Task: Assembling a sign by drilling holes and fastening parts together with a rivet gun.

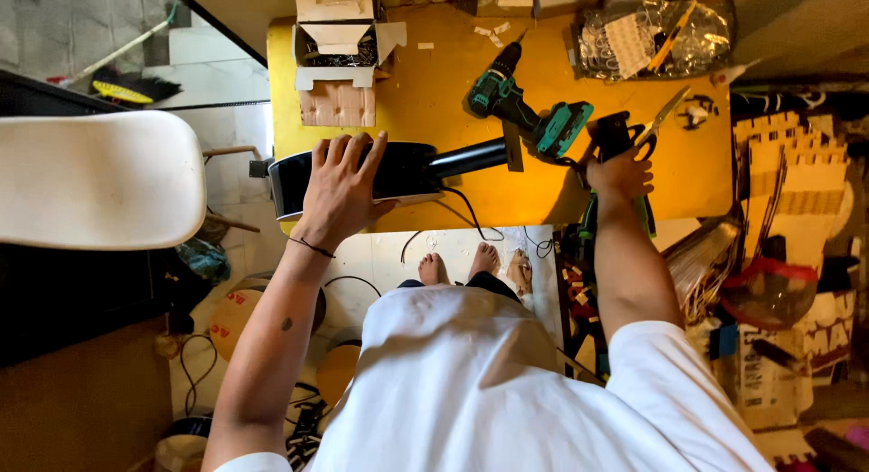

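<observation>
Here, a white chair point(95, 178) stands just left of the yellow table point(425, 101). At the table's near left edge, the left hand point(342, 187) lies flat on a black curved housing point(403, 171), fingers spread and released, pressing rather than gripping. A black tube point(471, 157) sticks out from the housing's right end. Behind the housing, toward the table's far edge, sit open cardboard boxes point(337, 51). Right of the tube lies a teal cordless drill point(520, 110). At the table's near right edge, the right hand point(620, 171) is clenched around a black tool point(614, 133) beside scissors point(661, 121).
</observation>
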